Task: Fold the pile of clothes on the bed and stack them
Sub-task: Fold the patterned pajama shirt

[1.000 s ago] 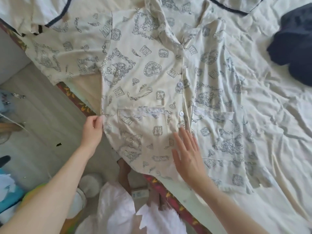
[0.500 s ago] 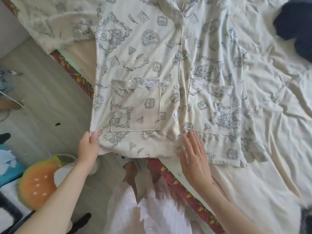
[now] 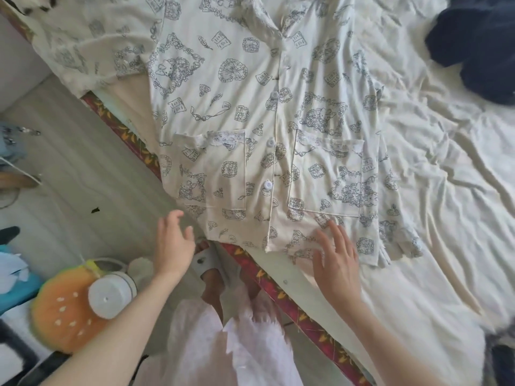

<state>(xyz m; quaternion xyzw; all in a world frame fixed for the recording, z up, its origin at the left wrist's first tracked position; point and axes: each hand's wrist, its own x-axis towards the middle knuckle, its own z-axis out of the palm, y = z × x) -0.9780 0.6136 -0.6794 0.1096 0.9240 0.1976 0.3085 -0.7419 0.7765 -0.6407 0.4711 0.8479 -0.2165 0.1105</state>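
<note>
A cream pyjama shirt (image 3: 237,112) with a grey printed pattern, buttons and two lace-trimmed pockets lies spread face up on the bed, its hem at the bed's near edge and one sleeve trailing to the upper left. My left hand (image 3: 172,243) hovers just off the shirt's lower left corner with fingers relaxed, holding nothing. My right hand (image 3: 334,254) lies flat with fingers spread on the shirt's hem below the right pocket.
The bed's wrinkled cream sheet (image 3: 446,190) stretches to the right. A dark navy garment (image 3: 479,48) lies at the top right. The bed's red patterned edge (image 3: 278,285) runs diagonally. An orange cushion (image 3: 64,310) and a white round container (image 3: 110,295) sit on the floor.
My left hand has let go of the shirt's lower left corner and pulled slightly away. My right hand has slid toward the hem. The shirt now lies flatter.
</note>
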